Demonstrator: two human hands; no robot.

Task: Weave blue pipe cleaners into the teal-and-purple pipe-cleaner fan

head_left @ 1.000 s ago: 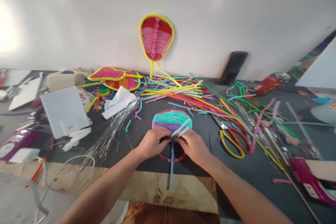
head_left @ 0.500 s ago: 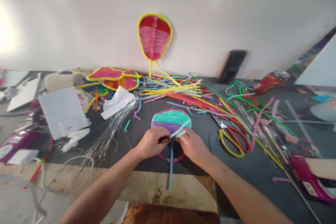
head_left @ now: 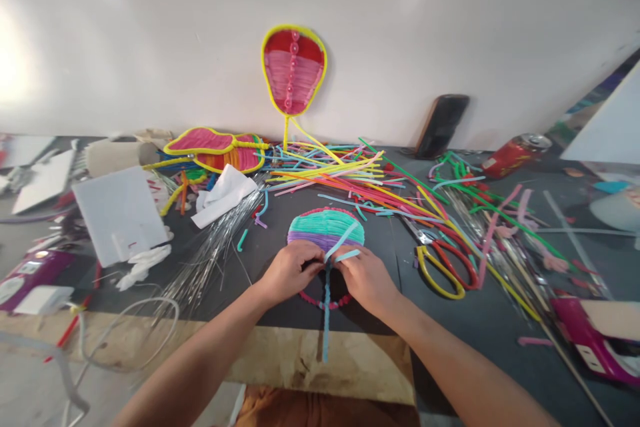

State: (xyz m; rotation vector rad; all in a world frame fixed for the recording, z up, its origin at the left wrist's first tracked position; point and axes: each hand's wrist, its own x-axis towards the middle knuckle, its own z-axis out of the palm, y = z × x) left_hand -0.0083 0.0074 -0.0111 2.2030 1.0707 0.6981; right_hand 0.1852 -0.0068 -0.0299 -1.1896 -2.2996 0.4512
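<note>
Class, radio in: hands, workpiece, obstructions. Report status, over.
Left hand and right hand at middle of round piece, grip partly hidden. Turquoise, purple rows above; lower part unfilled. Blue strip crosses rows; scissors apart, rightward.

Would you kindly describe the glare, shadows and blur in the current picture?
In the head view, glare whitens the pale wall at far left; in that view, a shadow falls just left of the light blue fuzzy stem; there too, markings on the red metal can are too soft to read.

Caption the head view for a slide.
Left hand and right hand pinching light-blue strips at the middle of a round, pink-rimmed craft piece; scissors lie to the right.
</note>
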